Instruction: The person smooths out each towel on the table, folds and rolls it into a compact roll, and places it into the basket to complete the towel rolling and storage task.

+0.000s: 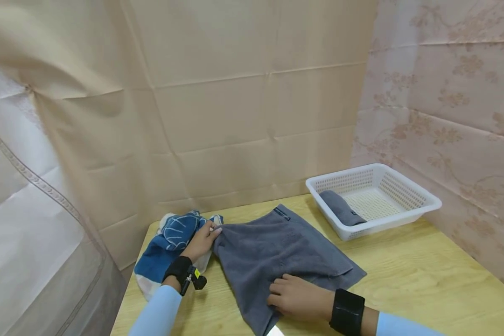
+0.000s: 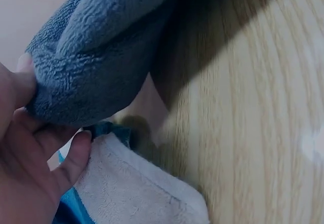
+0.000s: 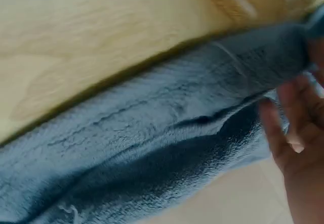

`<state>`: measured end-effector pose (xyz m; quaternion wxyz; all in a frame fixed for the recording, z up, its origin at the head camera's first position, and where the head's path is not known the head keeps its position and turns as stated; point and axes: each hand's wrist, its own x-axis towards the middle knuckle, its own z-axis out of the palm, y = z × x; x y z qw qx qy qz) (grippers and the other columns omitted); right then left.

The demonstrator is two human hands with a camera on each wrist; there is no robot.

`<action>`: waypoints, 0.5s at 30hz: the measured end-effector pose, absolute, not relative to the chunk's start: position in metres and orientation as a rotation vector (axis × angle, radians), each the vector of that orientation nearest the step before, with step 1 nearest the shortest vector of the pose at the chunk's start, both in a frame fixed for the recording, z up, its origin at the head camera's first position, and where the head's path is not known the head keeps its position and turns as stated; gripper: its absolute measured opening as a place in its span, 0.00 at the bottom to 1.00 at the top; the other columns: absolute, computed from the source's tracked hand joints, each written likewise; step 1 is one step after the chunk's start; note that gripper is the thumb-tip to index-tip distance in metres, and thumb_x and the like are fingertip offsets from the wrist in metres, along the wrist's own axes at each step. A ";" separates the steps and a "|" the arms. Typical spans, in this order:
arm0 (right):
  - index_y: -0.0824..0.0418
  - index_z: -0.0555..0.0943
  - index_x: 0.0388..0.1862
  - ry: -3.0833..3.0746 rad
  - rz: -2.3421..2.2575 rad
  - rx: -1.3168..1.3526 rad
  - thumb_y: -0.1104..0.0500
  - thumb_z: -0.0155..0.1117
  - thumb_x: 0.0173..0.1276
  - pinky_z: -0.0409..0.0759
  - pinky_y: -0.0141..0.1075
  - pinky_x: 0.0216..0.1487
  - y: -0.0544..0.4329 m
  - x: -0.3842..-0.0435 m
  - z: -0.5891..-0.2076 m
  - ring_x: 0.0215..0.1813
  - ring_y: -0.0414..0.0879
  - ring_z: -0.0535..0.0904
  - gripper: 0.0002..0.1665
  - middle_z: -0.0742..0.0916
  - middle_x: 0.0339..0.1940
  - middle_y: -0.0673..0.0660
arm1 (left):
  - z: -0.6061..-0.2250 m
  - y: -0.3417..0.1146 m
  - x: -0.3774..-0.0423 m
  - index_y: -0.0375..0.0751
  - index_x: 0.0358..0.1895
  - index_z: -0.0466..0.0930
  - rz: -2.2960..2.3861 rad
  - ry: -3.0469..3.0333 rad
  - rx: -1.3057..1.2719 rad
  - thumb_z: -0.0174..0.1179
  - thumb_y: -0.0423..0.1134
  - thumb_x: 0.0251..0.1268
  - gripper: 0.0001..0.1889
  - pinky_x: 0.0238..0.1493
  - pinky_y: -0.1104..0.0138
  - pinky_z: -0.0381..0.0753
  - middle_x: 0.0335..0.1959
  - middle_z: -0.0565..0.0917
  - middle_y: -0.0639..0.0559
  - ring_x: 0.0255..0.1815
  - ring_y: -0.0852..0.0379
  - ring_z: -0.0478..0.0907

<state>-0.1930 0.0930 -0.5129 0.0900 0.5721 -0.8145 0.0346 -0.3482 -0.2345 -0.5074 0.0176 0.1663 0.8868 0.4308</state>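
Note:
A grey towel (image 1: 260,252) with a dark label near its far edge spreads over the table, wrinkled, some of it doubled over. My left hand (image 1: 202,240) pinches its left corner between thumb and fingers. The left wrist view shows the terry cloth (image 2: 96,67) bunched in that grip. My right hand (image 1: 298,297) holds the near part of the towel with curled fingers. In the right wrist view a long fold (image 3: 152,112) runs to those fingers, and the thumb's hold is partly cut off. Beside my left hand lies a crumpled blue and white towel (image 1: 159,254).
A white plastic basket (image 1: 403,218) stands at the table's back right, with a rolled grey towel (image 1: 340,206) inside on its left. Behind the wooden table (image 1: 428,266) hangs a beige curtain (image 1: 243,107). A floral cloth (image 1: 453,121) hangs along the right.

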 end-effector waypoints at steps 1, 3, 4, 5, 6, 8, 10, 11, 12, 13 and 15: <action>0.45 0.82 0.52 -2.383 0.114 1.706 0.52 0.62 0.79 0.68 0.25 0.43 0.090 -0.191 -0.513 0.43 0.32 0.73 0.06 0.80 0.42 0.39 | -0.507 -0.234 -0.349 0.41 0.48 0.68 1.341 2.762 0.514 0.49 0.44 0.85 0.09 0.36 0.60 0.66 0.28 0.65 0.51 0.28 0.54 0.68; 0.45 0.82 0.48 -2.325 0.183 1.722 0.53 0.59 0.81 0.66 0.24 0.43 0.083 -0.186 -0.510 0.41 0.31 0.72 0.05 0.80 0.40 0.38 | -0.506 -0.234 -0.350 0.42 0.48 0.68 1.328 2.796 0.513 0.48 0.43 0.85 0.08 0.36 0.60 0.66 0.27 0.65 0.52 0.28 0.54 0.68; 0.45 0.82 0.47 -2.300 0.225 1.737 0.53 0.58 0.81 0.65 0.23 0.43 0.080 -0.182 -0.507 0.40 0.30 0.71 0.05 0.80 0.39 0.38 | -0.507 -0.233 -0.350 0.42 0.48 0.68 1.319 2.817 0.505 0.48 0.42 0.85 0.07 0.35 0.60 0.67 0.26 0.64 0.52 0.27 0.54 0.69; 0.46 0.81 0.46 -2.278 0.268 1.756 0.53 0.57 0.82 0.64 0.22 0.43 0.076 -0.177 -0.504 0.39 0.30 0.70 0.05 0.79 0.38 0.38 | -0.508 -0.232 -0.349 0.42 0.49 0.67 1.309 2.837 0.498 0.48 0.42 0.85 0.07 0.34 0.61 0.67 0.26 0.64 0.53 0.26 0.54 0.69; 0.46 0.80 0.45 -2.254 0.301 1.776 0.53 0.56 0.82 0.62 0.21 0.42 0.072 -0.173 -0.500 0.38 0.29 0.68 0.06 0.78 0.37 0.38 | -0.509 -0.232 -0.349 0.43 0.49 0.67 1.297 2.858 0.486 0.48 0.42 0.85 0.06 0.34 0.61 0.67 0.25 0.64 0.53 0.26 0.54 0.69; 0.47 0.80 0.45 -2.201 0.340 1.826 0.54 0.54 0.83 0.62 0.19 0.42 0.064 -0.163 -0.494 0.37 0.29 0.66 0.07 0.77 0.36 0.39 | -0.510 -0.231 -0.349 0.43 0.50 0.67 1.287 2.888 0.479 0.48 0.42 0.85 0.06 0.31 0.61 0.66 0.24 0.63 0.53 0.23 0.54 0.67; 0.49 0.80 0.46 -2.162 0.338 1.888 0.54 0.52 0.84 0.63 0.17 0.44 0.056 -0.155 -0.489 0.38 0.28 0.67 0.09 0.78 0.37 0.40 | -0.509 -0.231 -0.349 0.44 0.50 0.67 1.287 2.894 0.478 0.48 0.43 0.85 0.07 0.30 0.61 0.65 0.23 0.63 0.52 0.22 0.54 0.66; 0.50 0.80 0.47 -2.161 0.352 1.928 0.54 0.51 0.85 0.64 0.16 0.44 0.052 -0.151 -0.488 0.39 0.28 0.67 0.10 0.79 0.38 0.40 | -0.509 -0.231 -0.350 0.45 0.50 0.68 1.296 2.878 0.473 0.48 0.44 0.85 0.07 0.29 0.61 0.65 0.23 0.63 0.52 0.21 0.54 0.65; 0.51 0.81 0.48 -2.178 0.377 1.975 0.53 0.50 0.85 0.64 0.15 0.45 0.049 -0.149 -0.488 0.40 0.27 0.66 0.11 0.80 0.39 0.41 | -0.509 -0.231 -0.350 0.46 0.50 0.69 1.301 2.864 0.471 0.48 0.46 0.85 0.08 0.29 0.61 0.66 0.24 0.64 0.51 0.21 0.54 0.65; 0.53 0.81 0.48 -2.215 0.440 2.027 0.53 0.50 0.85 0.65 0.14 0.45 0.046 -0.146 -0.489 0.40 0.26 0.66 0.11 0.80 0.39 0.42 | -0.508 -0.231 -0.350 0.46 0.50 0.70 1.311 2.845 0.475 0.48 0.47 0.85 0.09 0.28 0.61 0.66 0.24 0.66 0.51 0.21 0.54 0.65; 0.53 0.81 0.48 -2.274 0.520 2.096 0.52 0.48 0.86 0.65 0.13 0.45 0.043 -0.144 -0.493 0.40 0.24 0.65 0.13 0.80 0.40 0.42 | -0.507 -0.231 -0.350 0.48 0.47 0.74 1.288 2.836 0.473 0.48 0.50 0.84 0.11 0.30 0.61 0.68 0.26 0.69 0.51 0.23 0.55 0.68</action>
